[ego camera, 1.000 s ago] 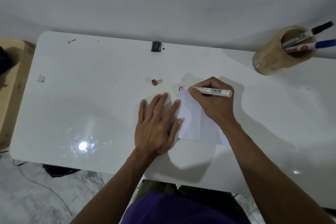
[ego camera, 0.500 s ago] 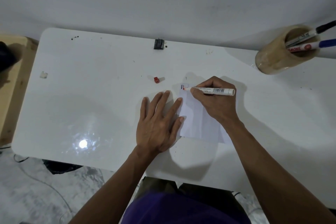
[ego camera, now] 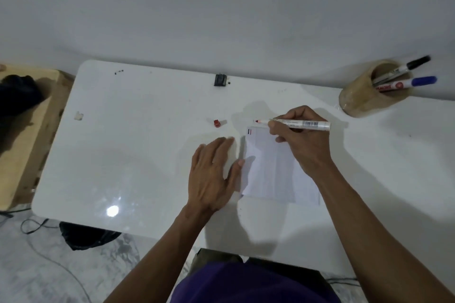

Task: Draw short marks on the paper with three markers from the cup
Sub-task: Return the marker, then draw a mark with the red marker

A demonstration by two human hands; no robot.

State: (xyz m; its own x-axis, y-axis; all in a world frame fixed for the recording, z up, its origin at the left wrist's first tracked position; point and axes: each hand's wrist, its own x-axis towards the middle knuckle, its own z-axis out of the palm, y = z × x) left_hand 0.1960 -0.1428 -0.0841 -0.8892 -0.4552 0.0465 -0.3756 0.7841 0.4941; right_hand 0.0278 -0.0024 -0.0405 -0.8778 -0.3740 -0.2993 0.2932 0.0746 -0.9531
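A small white paper (ego camera: 273, 170) lies on the white table (ego camera: 138, 155). Short dark and red marks (ego camera: 249, 132) sit at its top left corner. My right hand (ego camera: 301, 142) grips a white marker (ego camera: 295, 123) with a red tip, held level just above the paper's top edge, tip pointing left. My left hand (ego camera: 214, 174) rests flat with fingers apart, its thumb touching the paper's left edge. The marker's red cap (ego camera: 216, 123) lies on the table left of the tip. A tan cup (ego camera: 369, 91) at the back right holds a black-capped marker (ego camera: 408, 66) and a blue-capped marker (ego camera: 408, 83).
A small black object (ego camera: 220, 80) sits at the table's back edge, near the white wall. A white scrap (ego camera: 78, 115) lies at the left. A wooden bench (ego camera: 22, 130) with a dark item stands left of the table. Cables run on the floor.
The marker tip has lifted off the paper and moved up past its top edge; a red mark now stands beside the dark one. My left hand has slid slightly left.
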